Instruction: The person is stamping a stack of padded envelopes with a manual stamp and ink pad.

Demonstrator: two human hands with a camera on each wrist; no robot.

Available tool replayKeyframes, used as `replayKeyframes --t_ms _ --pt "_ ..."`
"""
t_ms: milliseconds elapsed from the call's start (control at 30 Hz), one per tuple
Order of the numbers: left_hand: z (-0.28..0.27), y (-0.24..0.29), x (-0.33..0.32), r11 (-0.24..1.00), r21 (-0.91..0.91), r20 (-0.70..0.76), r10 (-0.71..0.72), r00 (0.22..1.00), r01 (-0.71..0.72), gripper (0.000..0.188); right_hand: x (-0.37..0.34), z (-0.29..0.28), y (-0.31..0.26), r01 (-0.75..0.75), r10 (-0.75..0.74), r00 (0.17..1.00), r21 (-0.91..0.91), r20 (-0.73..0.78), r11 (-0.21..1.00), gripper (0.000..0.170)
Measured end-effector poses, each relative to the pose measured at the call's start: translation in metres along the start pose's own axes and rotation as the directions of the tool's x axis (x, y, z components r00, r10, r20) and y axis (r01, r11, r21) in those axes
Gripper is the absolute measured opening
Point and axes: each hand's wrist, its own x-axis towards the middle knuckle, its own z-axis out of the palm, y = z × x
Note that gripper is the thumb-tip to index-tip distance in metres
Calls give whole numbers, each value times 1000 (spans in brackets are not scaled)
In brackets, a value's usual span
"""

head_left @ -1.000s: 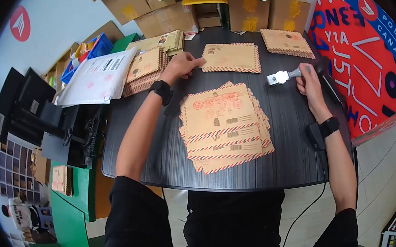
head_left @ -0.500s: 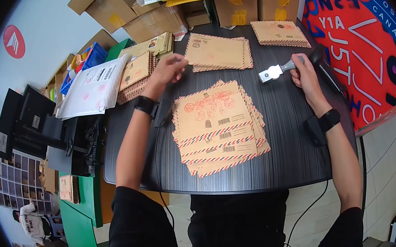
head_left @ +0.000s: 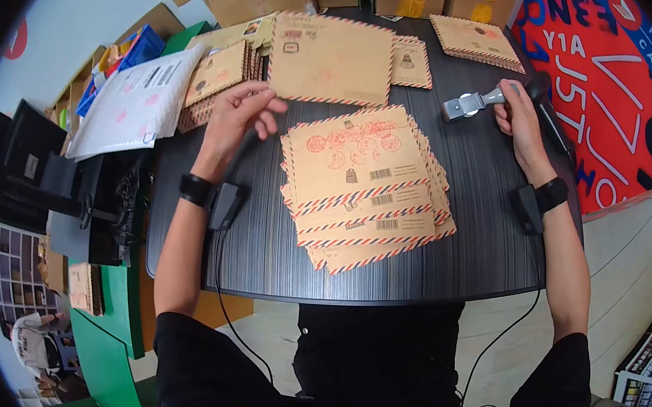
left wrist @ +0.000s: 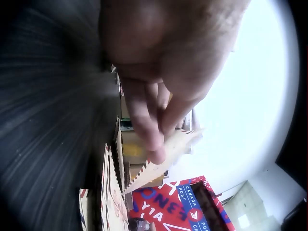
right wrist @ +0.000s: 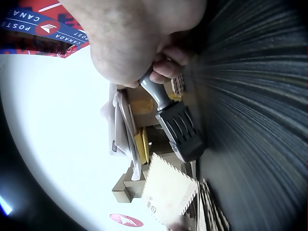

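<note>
One tan envelope (head_left: 332, 60) has striped edges and dark printing.

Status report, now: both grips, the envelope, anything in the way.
Left grip pinches envelope; right grip holds gray-handled tool. Envelope raised, tilted. Nothing visible between it and the stamped stack.
</note>
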Motion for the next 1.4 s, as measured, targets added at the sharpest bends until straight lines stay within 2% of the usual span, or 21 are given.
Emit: replayKeyframes --t_ms 133,233,267,367,400,467,500,567,600,633,700,800,867,933,1067,1100,1167,1200,1267,1300,1400 --pt "9 0 -1 994 41 3 99 995 -100 21 0 5 -3 16 -16 1000 1 0 1000 25" --pt "12 0 -3 995 -73 77 66 995 -60 19 -3 7 -6 21 -20 1000 6 -20 1000 24" --pt "12 -1 -2 993 -89 68 78 995 -72 19 -3 6 -4 29 -29 999 17 -14 999 24" --pt "7 -6 1 995 -95 176 4 984 13 19 -5 4 -7 48 -48 999 20 11 999 25" --pt "7 -6 1 994 -112 166 17 986 2 19 -7 7 -11 67 -66 997 22 -31 998 25" --pt "8 -7 2 998 36 242 39 969 -49 16 -10 19 -24 108 -105 989 23 -104 994 23" --pt "8 -9 1 991 109 275 42 960 -75 14 -11 26 -34 111 -110 990 5 -84 994 23" --pt "6 -8 3 986 142 278 40 960 -82 14 -14 39 -66 395 -412 910 -201 -48 896 20" --pt "6 -7 3 978 194 303 14 953 -76 14 -21 50 -86 498 -519 854 -328 27 803 18" --pt "6 -9 3 966 248 333 -17 943 -70 13 -31 64 -108 584 -604 790 -437 109 684 17" --pt "7 -12 3 966 252 353 -27 935 -67 14 -47 96 -145 751 -794 546 -576 266 323 17" --pt "5 -11 3 961 260 354 -5 935 -94 14 -63 126 -154 739 -796 555 -584 242 337 15" --pt "6 -10 2 962 254 354 5 935 -102 15 -63 142 -125 640 -635 653 -750 413 170 15" --pt "7 -8 0 962 253 348 11 937 -105 16 -64 156 -72 578 -400 813 -671 424 465 16" --pt "10 -13 -3 971 220 342 16 939 -96 21 -53 133 -102 660 -531 729 -647 431 381 15" --pt "11 -13 -3 971 224 319 6 948 -81 22 -49 121 -102 652 -525 737 -654 426 385 15" --pt "12 -8 1 970 230 259 10 966 -72 27 -33 96 -108 500 -501 855 -470 134 727 14" --pt "11 -12 4 970 229 261 15 965 -77 27 -28 82 -106 502 -504 853 -473 134 724 14" --pt "5 -28 14 868 337 328 256 909 -365 30 -14 58 -86 269 -272 962 -145 -3 952 18" --pt "4 -34 17 781 380 376 359 854 -495 32 -10 47 -72 273 -276 961 -138 -9 952 18" --pt "4 -42 21 747 416 342 400 851 -518 27 -4 23 -26 47 -44 996 24 -81 999 23"
